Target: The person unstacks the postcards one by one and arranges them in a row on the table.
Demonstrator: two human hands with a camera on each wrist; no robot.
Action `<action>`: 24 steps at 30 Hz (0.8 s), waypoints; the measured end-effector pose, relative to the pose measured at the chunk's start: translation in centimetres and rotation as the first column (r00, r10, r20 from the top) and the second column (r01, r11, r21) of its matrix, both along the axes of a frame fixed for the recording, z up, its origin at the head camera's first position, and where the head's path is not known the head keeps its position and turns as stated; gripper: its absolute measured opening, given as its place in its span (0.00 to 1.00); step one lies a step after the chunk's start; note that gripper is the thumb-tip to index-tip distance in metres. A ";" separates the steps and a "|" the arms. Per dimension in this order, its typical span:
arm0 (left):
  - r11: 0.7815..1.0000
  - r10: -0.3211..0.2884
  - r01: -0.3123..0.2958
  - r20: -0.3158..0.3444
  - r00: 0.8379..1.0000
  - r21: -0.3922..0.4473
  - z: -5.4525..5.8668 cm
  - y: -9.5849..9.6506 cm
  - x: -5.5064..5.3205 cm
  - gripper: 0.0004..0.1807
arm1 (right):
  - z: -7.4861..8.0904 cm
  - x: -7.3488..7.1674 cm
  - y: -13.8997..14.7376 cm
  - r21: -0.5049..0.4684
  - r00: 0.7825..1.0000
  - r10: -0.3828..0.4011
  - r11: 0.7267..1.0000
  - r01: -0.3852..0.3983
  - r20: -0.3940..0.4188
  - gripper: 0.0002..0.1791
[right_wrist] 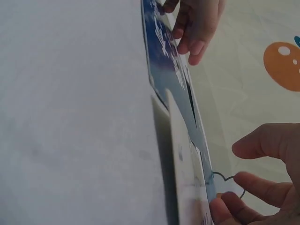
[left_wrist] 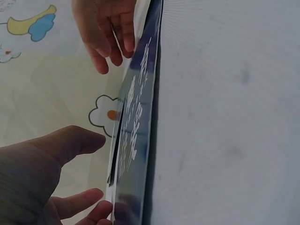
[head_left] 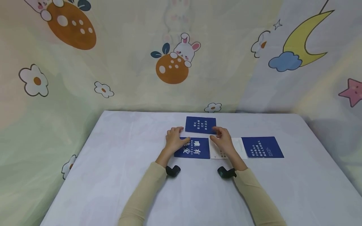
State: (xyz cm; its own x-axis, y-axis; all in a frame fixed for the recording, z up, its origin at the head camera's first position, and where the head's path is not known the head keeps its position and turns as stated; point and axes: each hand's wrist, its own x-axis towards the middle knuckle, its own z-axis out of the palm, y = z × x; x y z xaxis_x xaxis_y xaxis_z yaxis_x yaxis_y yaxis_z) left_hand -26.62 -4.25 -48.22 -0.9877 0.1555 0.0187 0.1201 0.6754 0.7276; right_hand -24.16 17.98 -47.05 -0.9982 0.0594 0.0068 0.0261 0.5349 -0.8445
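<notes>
My left hand hovers over the left corner of a dark blue card with white characters, its thumb above the printing. My right hand is over a white card and partly covers it. A second dark blue card lies farther back, between the fingertips of the two hands; whether they touch its edges I cannot tell. Thumb and fingers are spread apart in both wrist views, with nothing pinched. The white card's near edge looks slightly raised in the right wrist view.
Another dark blue card lies at the right end of the front row. All the cards are on a white-covered table. Behind it hangs a patterned cloth. Each wrist wears a small black device.
</notes>
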 end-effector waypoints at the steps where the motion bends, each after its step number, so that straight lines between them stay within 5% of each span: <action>1: 1.000 -0.005 0.005 0.003 1.000 -0.003 -0.1 0.1 -0.1 0.36 | -0.2 -0.1 0.0 -0.007 1.000 -0.009 1.000 0.009 0.014 0.28; 10: 0.999 -0.026 0.025 -0.016 1.000 -0.028 -0.5 0.6 -0.9 0.31 | -1.0 -0.7 0.3 -0.017 0.997 -0.025 0.999 0.027 0.068 0.33; 24: 0.999 -0.034 0.032 -0.042 0.999 -0.037 -0.2 0.2 -0.3 0.31 | -1.0 -0.6 0.2 -0.011 0.998 -0.028 1.000 0.028 0.057 0.33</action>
